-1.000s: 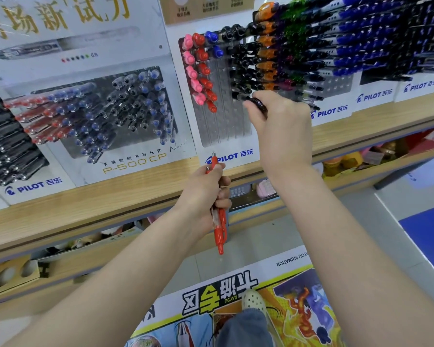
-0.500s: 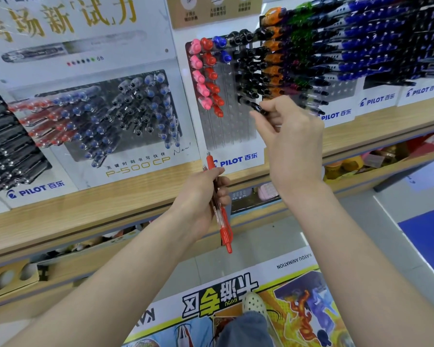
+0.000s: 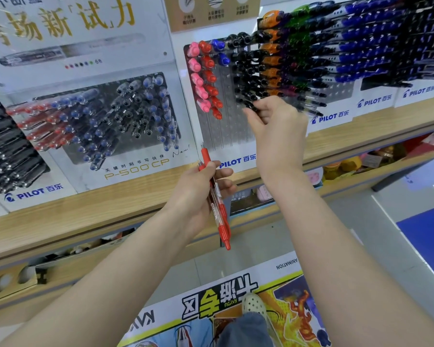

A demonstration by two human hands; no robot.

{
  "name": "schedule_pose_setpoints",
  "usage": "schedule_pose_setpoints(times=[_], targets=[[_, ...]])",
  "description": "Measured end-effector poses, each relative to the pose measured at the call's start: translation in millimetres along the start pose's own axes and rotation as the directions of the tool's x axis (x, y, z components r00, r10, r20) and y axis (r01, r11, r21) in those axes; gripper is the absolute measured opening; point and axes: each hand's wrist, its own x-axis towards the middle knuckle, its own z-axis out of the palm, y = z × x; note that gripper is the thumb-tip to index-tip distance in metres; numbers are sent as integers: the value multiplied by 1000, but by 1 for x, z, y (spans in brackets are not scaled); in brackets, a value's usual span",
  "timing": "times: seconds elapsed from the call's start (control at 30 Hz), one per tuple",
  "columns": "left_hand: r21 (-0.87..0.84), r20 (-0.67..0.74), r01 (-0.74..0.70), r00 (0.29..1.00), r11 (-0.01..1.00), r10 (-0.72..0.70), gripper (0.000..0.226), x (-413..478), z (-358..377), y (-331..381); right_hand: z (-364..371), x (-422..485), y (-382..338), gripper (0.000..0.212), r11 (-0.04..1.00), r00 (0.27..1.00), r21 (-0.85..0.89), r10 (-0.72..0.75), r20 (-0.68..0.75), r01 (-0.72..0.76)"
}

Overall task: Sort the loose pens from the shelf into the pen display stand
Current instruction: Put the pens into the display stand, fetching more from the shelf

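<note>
The pen display stand (image 3: 232, 132) is a grey perforated panel on the wooden shelf (image 3: 90, 209), with columns of pink, red, blue, black and orange pens plugged into it. My right hand (image 3: 277, 132) is raised to the bottom of the black column, its thumb and fingertips pinching the end of the lowest black pen (image 3: 249, 104), which sits in the panel. My left hand (image 3: 198, 196) is lower, in front of the shelf edge, and grips a small bunch of red pens (image 3: 219, 209) held upright, tips pointing down.
To the left stands another display (image 3: 105, 116) of red, blue and black capped pens. Right of the stand are dense racks of blue pens (image 3: 361, 46). A lower shelf (image 3: 348, 169) holds small goods. A printed floor poster (image 3: 236, 304) and my shoe lie below.
My right hand has stayed at the lowest black pen while it went into the panel, its fingers loosening a little. The left hand with the red pens has barely moved.
</note>
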Motion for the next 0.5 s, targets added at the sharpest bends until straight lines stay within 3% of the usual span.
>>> schedule_pose_setpoints(times=[0.1,0.23,0.3,0.33,0.5], targets=[[-41,-5,-11,1000,999,11,18,0,-2,0,-2,-2,-2,22,999,998,22,38,41,-39],[-10,-45,-27,999,1000,27,18,0,-4,-1,-5,-22,7,17,967,976,195,133,175,-167],[24,-51,-36,998,999,37,18,1,-6,-3,-5,-37,17,5,939,916,207,190,354,-275],[40,-52,-43,998,998,45,18,1,-7,-4,-3,-46,22,10,929,876,200,200,440,-312],[62,-46,-81,995,995,84,19,1,-5,-9,2,-79,26,18,939,731,170,111,674,-299]])
